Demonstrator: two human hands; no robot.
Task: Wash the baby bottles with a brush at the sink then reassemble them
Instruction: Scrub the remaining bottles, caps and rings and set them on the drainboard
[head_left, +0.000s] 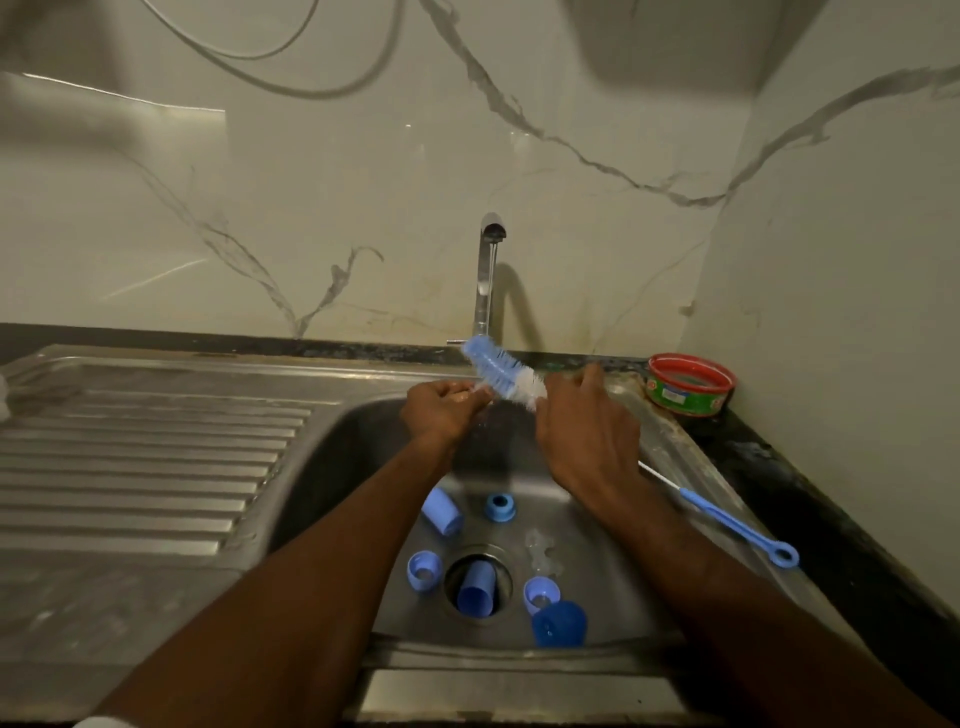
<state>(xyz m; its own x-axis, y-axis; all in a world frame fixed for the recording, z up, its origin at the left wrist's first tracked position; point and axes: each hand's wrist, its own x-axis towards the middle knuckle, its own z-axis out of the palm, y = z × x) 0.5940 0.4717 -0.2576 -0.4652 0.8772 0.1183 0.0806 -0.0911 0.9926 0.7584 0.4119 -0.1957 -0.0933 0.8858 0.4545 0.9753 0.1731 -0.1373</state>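
Over the sink (363, 431), a blue-and-white bristled bottle brush (503, 373) angles up leftward.

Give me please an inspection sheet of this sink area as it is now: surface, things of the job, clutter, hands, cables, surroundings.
Surface: steel sink with ribbed draining board on its left; dark counter edge behind.
Job's things: big bottle brush held over the basin; blue bottle parts scattered on the basin floor, one blue piece in the drain hole; thin blue brush on the right rim.
Clutter: red and green tub, open, at the back right corner.
Hands: left hand grips a small item, unclear what; right hand holds the brush.
Cables: hose or cable loops on the wall above.
Surroundings: marble-look wall; tap running.
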